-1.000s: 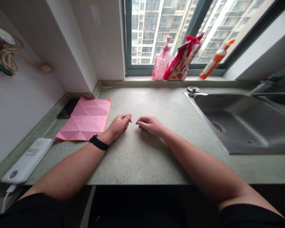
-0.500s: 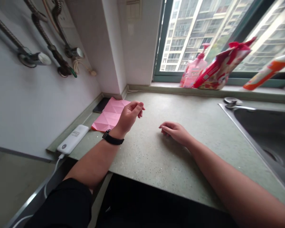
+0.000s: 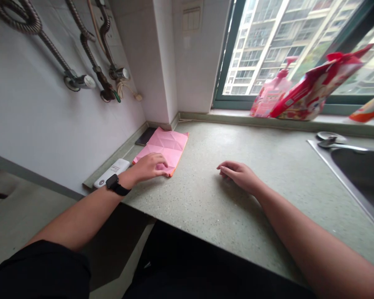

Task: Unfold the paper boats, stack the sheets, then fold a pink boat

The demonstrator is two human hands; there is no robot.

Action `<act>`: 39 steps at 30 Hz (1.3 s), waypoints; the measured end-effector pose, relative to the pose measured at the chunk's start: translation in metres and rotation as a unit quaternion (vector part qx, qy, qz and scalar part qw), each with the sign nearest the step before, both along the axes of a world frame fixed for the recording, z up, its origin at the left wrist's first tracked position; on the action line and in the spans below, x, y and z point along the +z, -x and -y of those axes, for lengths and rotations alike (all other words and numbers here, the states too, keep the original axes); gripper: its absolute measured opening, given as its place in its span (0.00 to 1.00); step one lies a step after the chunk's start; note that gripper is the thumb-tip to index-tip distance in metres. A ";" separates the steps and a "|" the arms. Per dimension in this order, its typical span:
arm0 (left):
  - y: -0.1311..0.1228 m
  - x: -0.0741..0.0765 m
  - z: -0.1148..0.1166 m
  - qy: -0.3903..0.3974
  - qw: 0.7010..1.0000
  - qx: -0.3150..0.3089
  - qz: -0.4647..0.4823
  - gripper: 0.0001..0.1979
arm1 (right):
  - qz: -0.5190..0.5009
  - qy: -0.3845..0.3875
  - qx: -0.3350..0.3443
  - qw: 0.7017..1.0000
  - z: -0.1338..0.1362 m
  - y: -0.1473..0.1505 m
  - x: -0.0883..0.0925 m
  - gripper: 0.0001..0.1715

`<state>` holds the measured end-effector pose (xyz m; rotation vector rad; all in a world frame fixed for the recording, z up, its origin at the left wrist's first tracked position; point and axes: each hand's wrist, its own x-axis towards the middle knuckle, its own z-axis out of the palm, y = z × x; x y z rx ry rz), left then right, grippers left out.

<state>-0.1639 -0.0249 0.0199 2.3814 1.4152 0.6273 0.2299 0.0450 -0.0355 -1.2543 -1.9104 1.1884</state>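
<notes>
A pink creased paper [image 3: 168,143] lies on the green speckled counter [image 3: 205,199] near the left wall. My left hand [image 3: 148,167], with a black watch on the wrist, rests on the paper's near corner, fingers bent and closed on its edge. My right hand [image 3: 239,175] lies palm down on the bare counter to the right of the paper. Its fingers are loosely curled together with nothing in them.
A white power bank [image 3: 112,173] and a black phone [image 3: 145,136] lie along the left wall beside the paper. A steel sink [image 3: 352,166] is at the right. A pink pump bottle [image 3: 269,97], a red pouch [image 3: 314,87] and an orange bottle [image 3: 369,110] stand on the windowsill. Metal hoses [image 3: 81,79] hang on the wall.
My left hand has lifted off the counter, swung left and come down on the pink paper's near corner. My view has turned left. The right hand has stayed in place.
</notes>
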 end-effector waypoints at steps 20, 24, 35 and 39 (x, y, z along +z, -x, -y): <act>-0.006 0.007 -0.003 0.023 1.000 0.019 0.002 0.12 | 0.000 -0.008 0.012 1.000 -0.002 0.000 -0.002 0.16; -0.013 0.025 -0.002 -0.045 0.997 0.067 -0.009 0.09 | -0.007 -0.008 0.010 1.000 -0.003 0.000 -0.003 0.16; -0.123 0.047 -0.015 -0.204 0.978 -0.033 -0.006 0.07 | -0.131 0.027 -0.104 0.986 -0.017 -0.014 0.001 0.24; -0.191 0.017 -0.004 -0.184 0.975 -0.098 -0.080 0.08 | -0.124 0.010 -0.193 0.973 -0.039 -0.043 -0.004 0.32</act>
